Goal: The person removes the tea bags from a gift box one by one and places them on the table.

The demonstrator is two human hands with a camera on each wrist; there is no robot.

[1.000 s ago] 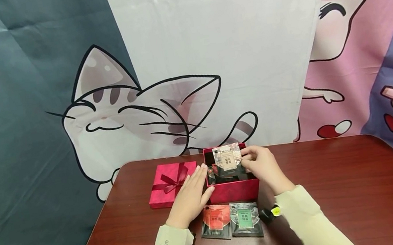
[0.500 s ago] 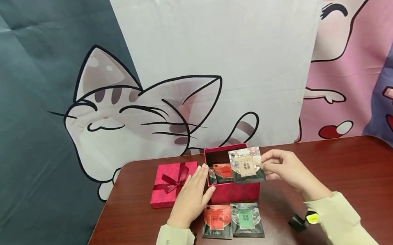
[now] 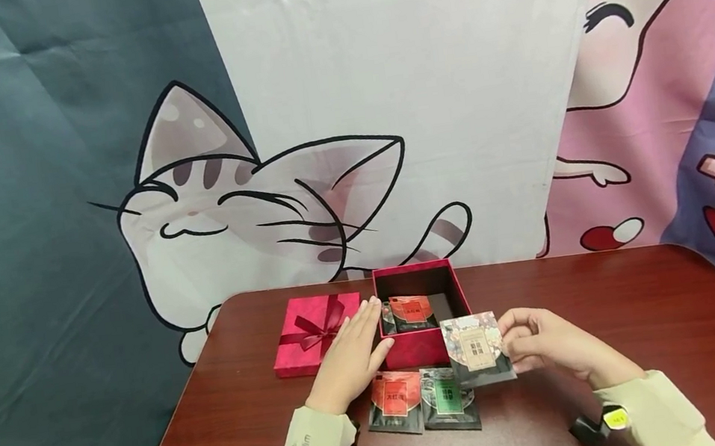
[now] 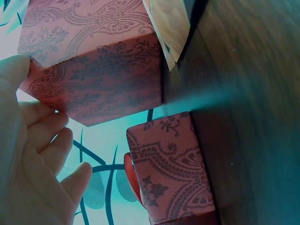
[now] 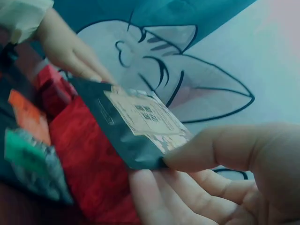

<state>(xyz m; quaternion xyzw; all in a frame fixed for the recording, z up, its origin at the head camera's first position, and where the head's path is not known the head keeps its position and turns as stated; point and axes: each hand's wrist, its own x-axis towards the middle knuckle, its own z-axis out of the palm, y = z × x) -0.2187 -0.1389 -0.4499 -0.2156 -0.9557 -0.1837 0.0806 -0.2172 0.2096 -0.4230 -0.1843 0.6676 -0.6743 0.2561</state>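
Between the thumb and fingers of my right hand (image 3: 543,345) is a cream-and-black tea sachet (image 3: 478,350), pinched by its right edge. It hangs in front of the red box's right side and overlaps part of the green-labelled sachet (image 3: 445,400). My left hand (image 3: 351,356) has straight fingers and touches the left side of the open red gift box (image 3: 415,349). Inside that box, at the left, stand a red-labelled sachet (image 3: 413,311) and the edge of another one. On the table before the box lies a second red-labelled sachet (image 3: 395,403), left of the green one.
A red box lid (image 3: 311,334) with a ribbon bow lies left of the box, partly behind my left hand. The brown table (image 3: 613,310) ends at a printed cloth backdrop (image 3: 422,94).
My right hand has lifted the cream-and-black sachet out of the box and carried it right and toward me, in front of the box. The left hand has stayed at the box's side.
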